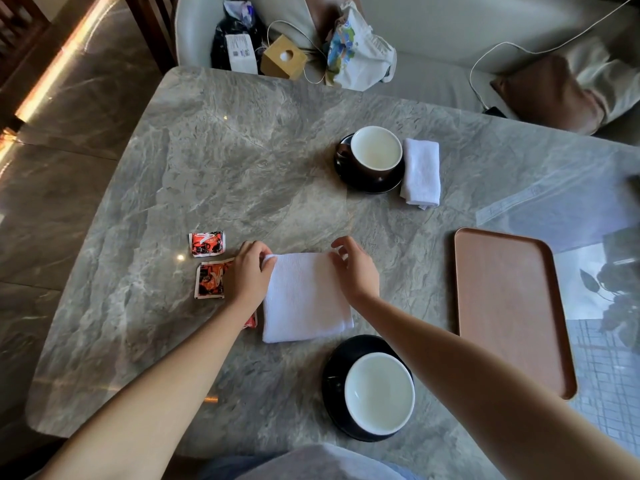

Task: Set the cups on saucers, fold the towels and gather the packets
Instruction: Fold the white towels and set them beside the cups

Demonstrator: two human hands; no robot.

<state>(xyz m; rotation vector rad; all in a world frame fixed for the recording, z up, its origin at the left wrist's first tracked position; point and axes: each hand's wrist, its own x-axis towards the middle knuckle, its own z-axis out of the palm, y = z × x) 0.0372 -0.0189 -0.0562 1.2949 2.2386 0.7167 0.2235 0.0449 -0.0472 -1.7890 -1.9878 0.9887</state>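
Observation:
A white towel [306, 299] lies folded flat on the marble table [214, 161]. My left hand [249, 271] pinches its far left corner, and my right hand [356, 268] holds its far right corner. A near cup [380, 393] with a white inside sits on a black saucer [332, 375]. Farther off, a second cup [376, 150] stands on its saucer [346, 174], with a folded white towel [420, 171] beside it. Two orange-black packets [207, 243] [209, 281] lie left of my left hand; a third packet [251, 322] peeks out under my left forearm.
A brown wooden tray [509, 306] lies at the right. Beyond the table's far edge, a sofa [433, 32] holds a black bag [235, 39], a wooden tissue box [283, 57], a cloth bag [360, 53], cushions and a white cable.

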